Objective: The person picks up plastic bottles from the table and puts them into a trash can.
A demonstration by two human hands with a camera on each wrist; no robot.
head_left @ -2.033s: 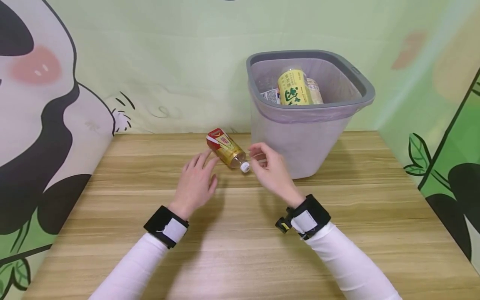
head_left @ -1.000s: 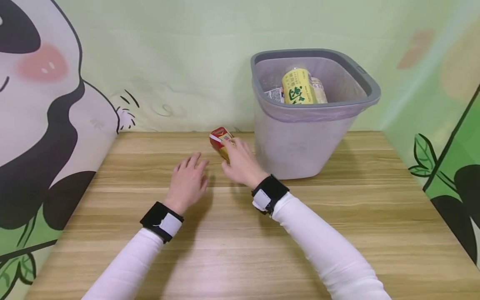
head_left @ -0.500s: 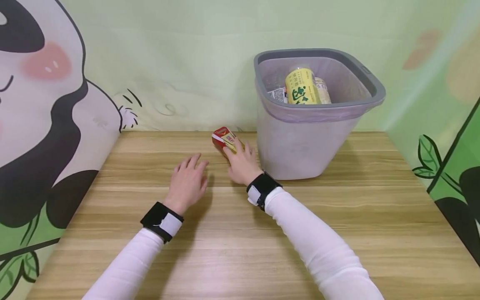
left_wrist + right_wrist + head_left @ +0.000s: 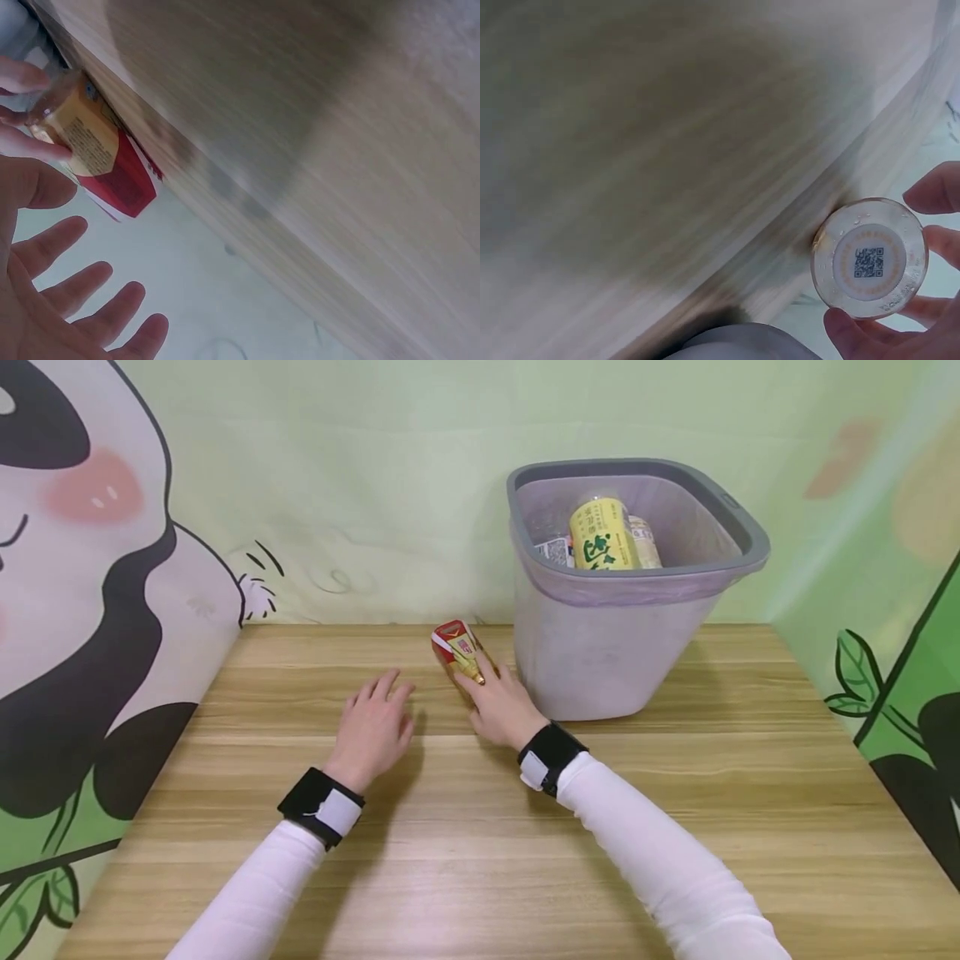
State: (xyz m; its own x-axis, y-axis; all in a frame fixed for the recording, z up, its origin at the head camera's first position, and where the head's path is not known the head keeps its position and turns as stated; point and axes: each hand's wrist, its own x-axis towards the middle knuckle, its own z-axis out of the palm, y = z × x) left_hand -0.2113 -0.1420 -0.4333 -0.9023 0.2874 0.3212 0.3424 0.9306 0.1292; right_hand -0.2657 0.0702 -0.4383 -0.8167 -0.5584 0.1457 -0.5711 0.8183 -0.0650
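Observation:
A small drink bottle (image 4: 454, 642) with a red and gold label lies at a slant left of the bin, its red end pointing away. My right hand (image 4: 506, 706) grips its near end, thumb on the left and fingers over the top. In the right wrist view the round end of the bottle (image 4: 869, 261) faces the camera and shows a QR code. Whether the bottle touches the table is unclear. My left hand (image 4: 370, 724) hovers low over the table to the left, holding nothing. Its fingers (image 4: 105, 322) are spread and slightly bent.
A grey-rimmed bin (image 4: 592, 652) with a purple liner stands at the back right, close to my right hand. Inside are a yellow-labelled bottle (image 4: 602, 535) and other containers. The wooden table (image 4: 450, 877) ends at a green panda-printed backdrop (image 4: 360, 485).
The right hand came from beside the bin onto the bottle and now grips it. In the last half second both shifted slightly right and nearer. The left hand drew back from the bottle, then stayed still.

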